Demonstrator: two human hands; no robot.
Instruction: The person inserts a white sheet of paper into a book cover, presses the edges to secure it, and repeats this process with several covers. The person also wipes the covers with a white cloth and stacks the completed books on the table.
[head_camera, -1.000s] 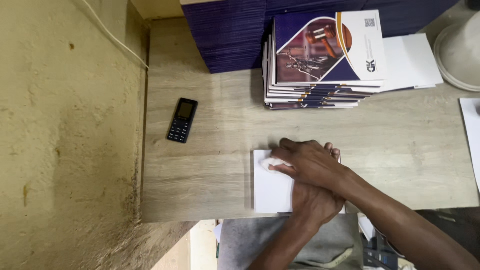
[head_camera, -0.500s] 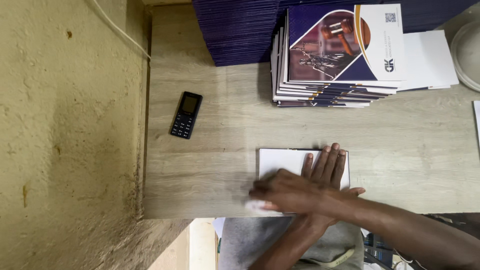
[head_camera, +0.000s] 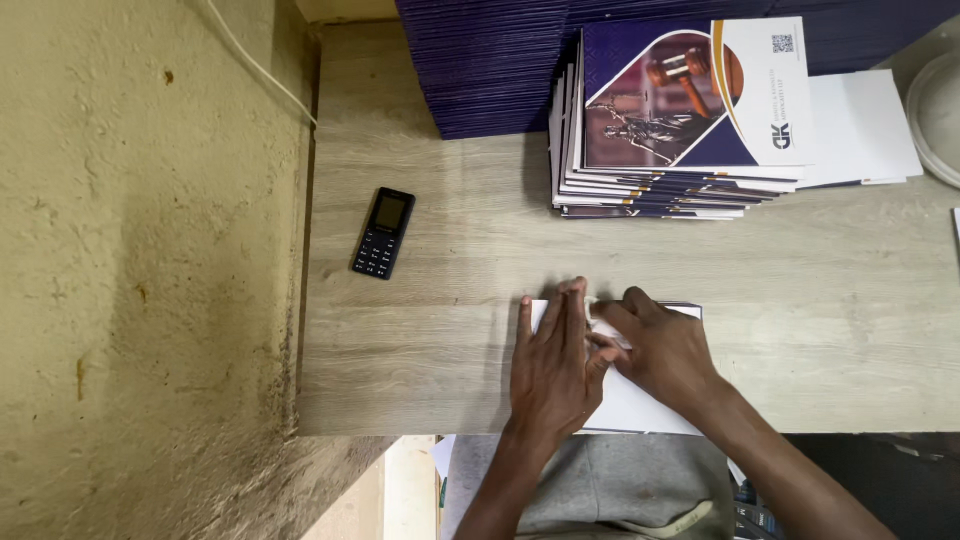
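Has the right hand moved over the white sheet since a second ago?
Yes. The right hand lay crossed over the left hand, reaching toward the sheet's phone-side edge; now it sits uncrossed on the white sheet, farther from the phone.

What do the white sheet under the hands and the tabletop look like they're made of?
White sheet: likely paper or thin card, matte, lying flat under both hands, left hand and right hand. Tabletop: pale wood-grain surface, probably laminate, low sheen with printed-looking streaks.
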